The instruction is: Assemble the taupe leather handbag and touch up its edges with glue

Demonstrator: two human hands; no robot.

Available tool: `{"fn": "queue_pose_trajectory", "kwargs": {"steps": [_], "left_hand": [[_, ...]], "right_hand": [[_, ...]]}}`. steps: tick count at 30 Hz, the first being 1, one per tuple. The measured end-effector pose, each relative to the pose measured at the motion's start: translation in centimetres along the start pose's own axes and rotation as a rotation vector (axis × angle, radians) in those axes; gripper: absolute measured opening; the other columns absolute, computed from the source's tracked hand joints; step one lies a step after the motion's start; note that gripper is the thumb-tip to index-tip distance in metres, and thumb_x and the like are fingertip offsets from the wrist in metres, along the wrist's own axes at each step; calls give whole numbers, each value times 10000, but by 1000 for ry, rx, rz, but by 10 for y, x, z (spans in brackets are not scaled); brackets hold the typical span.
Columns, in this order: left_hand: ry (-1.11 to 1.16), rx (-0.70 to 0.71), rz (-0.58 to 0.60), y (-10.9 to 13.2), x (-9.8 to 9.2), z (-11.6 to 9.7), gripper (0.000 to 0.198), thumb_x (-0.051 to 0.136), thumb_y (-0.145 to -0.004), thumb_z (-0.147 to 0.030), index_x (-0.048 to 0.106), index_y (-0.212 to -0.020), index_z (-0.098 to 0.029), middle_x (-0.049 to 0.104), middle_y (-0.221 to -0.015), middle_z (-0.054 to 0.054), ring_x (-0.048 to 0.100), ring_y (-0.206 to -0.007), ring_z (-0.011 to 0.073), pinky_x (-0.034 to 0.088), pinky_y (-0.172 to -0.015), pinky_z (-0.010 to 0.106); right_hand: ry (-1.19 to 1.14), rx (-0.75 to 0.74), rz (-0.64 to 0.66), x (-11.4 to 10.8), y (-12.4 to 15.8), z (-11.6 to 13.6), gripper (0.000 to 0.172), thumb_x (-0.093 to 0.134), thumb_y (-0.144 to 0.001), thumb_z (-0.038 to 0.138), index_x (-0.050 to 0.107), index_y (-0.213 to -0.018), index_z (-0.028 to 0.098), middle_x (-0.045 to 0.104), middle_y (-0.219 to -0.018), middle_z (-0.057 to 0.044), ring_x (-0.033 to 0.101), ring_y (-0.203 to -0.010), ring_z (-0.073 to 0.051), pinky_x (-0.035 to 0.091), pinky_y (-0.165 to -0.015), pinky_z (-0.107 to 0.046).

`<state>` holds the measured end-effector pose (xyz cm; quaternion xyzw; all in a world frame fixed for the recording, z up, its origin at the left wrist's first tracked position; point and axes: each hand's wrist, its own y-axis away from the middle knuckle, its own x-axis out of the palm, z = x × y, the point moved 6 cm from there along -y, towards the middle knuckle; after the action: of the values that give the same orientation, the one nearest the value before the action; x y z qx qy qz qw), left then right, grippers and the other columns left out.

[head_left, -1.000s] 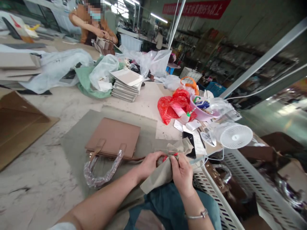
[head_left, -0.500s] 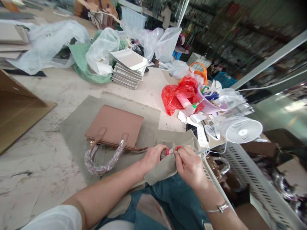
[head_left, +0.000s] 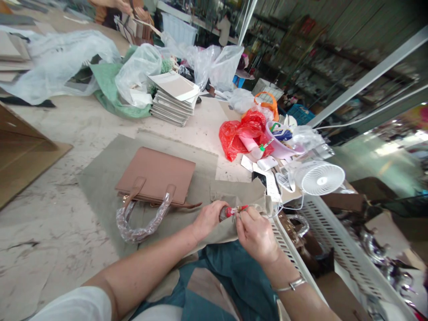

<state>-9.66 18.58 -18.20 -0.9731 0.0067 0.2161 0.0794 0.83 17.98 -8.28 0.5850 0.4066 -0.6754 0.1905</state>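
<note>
At the table's front edge, my left hand [head_left: 210,219] is wrapped round a small bottle [head_left: 224,213] with a red top. Close beside it, my right hand [head_left: 256,232] is pinched at the bottle's red tip, over the grey-green cloth [head_left: 203,178]; whether it grips the tip or the cloth is hidden. A pinkish-brown handbag [head_left: 158,174] lies on the cloth to the left of my hands, its handles towards me. Clear plastic film wraps the handles.
A stack of grey boards [head_left: 174,107], a red plastic bag [head_left: 230,138] and a white fan [head_left: 321,179] stand on the table. At the left is a cardboard box [head_left: 26,154]; at the right, a white crate [head_left: 329,225] holds bags. Another person's hands are at the far left.
The view has shifted slightly, moving the scene left. My right hand has drawn the cloth's front flap down and flatter, and my left hand still holds the bottle.
</note>
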Motion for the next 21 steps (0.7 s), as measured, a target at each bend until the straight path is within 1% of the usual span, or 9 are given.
{"fn": "queue_pose_trajectory", "kwargs": {"steps": [5, 8, 10, 16, 18, 21], "left_hand": [[-25, 12, 0, 4, -3, -8, 252, 605, -780, -247, 600, -1019, -168, 668, -977, 54, 630, -879, 197, 477, -804, 294], [-46, 35, 5, 7, -2, -12, 275, 617, -770, -238, 590, -1034, -163, 665, -982, 60, 630, -869, 200, 478, -808, 304], [-63, 43, 12, 8, 0, -13, 308, 639, -754, -241, 585, -1046, -161, 665, -984, 63, 631, -873, 207, 481, -810, 309], [-77, 38, 14, 8, 0, -9, 270, 631, -760, -236, 598, -1022, -181, 666, -968, 49, 634, -881, 204, 487, -806, 300], [-52, 42, 18, 8, 0, -8, 276, 642, -749, -239, 601, -1016, -182, 667, -967, 46, 635, -869, 199, 488, -800, 297], [-21, 46, 8, 9, -1, -7, 338, 678, -716, -278, 595, -1028, -180, 666, -978, 49, 636, -882, 208, 490, -804, 304]], "right_hand": [[73, -55, 34, -1, 8, 3, 269, 415, -915, 155, 496, -661, 190, 482, -694, -36, 470, -627, -153, 367, -579, -271], [38, -106, 71, -4, 14, 5, 261, 410, -913, 138, 507, -676, 187, 487, -702, -35, 482, -653, -153, 391, -624, -265], [14, -106, 80, -5, 17, 7, 257, 409, -912, 130, 511, -683, 185, 491, -707, -33, 486, -658, -148, 394, -633, -258], [8, -1, -12, -2, 21, 16, 277, 414, -907, 141, 492, -646, 194, 463, -670, -27, 464, -616, -146, 359, -572, -267], [-2, -7, -25, -1, 21, 20, 285, 409, -908, 142, 491, -640, 195, 455, -664, -25, 453, -605, -145, 353, -567, -269], [-14, -28, -17, -1, 22, 24, 290, 402, -913, 151, 490, -641, 196, 454, -669, -22, 432, -587, -142, 343, -562, -276]]}}
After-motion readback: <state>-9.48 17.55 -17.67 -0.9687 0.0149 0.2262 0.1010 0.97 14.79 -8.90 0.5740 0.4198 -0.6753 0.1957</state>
